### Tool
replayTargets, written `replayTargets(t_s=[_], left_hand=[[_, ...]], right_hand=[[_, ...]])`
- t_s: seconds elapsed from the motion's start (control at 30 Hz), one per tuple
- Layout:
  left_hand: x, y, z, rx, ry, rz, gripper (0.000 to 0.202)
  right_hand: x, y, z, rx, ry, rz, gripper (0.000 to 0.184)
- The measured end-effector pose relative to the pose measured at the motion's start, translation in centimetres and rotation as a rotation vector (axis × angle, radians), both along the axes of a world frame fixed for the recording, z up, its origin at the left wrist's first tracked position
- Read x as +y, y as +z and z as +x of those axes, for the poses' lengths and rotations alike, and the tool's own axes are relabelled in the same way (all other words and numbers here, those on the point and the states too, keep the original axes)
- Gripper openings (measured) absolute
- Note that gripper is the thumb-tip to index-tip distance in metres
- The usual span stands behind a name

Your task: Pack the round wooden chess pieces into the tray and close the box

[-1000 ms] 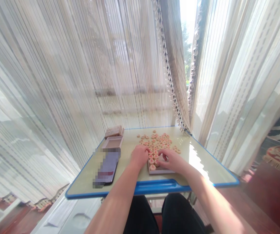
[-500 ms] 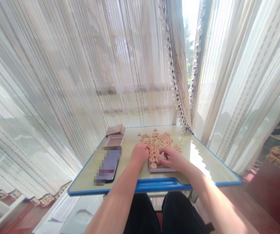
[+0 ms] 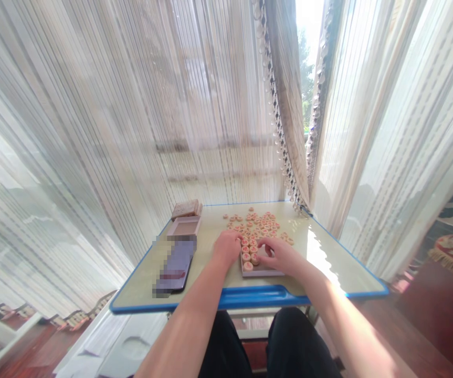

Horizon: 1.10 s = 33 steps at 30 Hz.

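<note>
A shallow box tray [image 3: 263, 272] lies near the table's front edge with a column of round wooden chess pieces [image 3: 249, 257] along its left side. My left hand [image 3: 226, 248] rests curled against the tray's left rim, touching the pieces. My right hand [image 3: 279, 254] lies over the tray with fingers bent, fingertips at a piece near the top of the column. Whether either hand holds a piece I cannot make out. Several loose wooden pieces [image 3: 257, 226] are scattered just beyond the tray.
The small table [image 3: 328, 262] has a blue rim and a blue groove at its front. A dark phone [image 3: 175, 265] lies at the left, an open box half [image 3: 184, 227] and a wooden box [image 3: 186, 209] behind it. Sheer curtains hang close around the table.
Both hands stay at the tray; the right fingers have shifted slightly over the pieces. The view has moved a little.
</note>
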<state>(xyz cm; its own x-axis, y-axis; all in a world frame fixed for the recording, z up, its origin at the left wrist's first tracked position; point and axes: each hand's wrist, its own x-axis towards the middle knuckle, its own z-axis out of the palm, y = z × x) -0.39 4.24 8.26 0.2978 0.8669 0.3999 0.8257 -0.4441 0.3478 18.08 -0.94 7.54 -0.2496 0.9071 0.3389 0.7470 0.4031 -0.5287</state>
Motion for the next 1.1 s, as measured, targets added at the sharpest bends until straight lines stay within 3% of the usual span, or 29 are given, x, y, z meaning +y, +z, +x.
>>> replayTargets(t_s=[0.73,0.93,1.1], left_hand=[[0.0,0.1,0.2,0.002,0.019,-0.02,0.033],[0.4,0.0,0.3,-0.071,0.007,0.009,0.032],[2.3,1.5,1.3,-0.155,-0.04,-0.002,0.034]], right_hand=[[-0.2,0.1,-0.1,-0.013,0.0,-0.001,0.027],[1.5,0.7,0.8,0.194,-0.166,0.135,0.023],[5.1,3.2,3.2,0.247,-0.315,-0.022,0.023]])
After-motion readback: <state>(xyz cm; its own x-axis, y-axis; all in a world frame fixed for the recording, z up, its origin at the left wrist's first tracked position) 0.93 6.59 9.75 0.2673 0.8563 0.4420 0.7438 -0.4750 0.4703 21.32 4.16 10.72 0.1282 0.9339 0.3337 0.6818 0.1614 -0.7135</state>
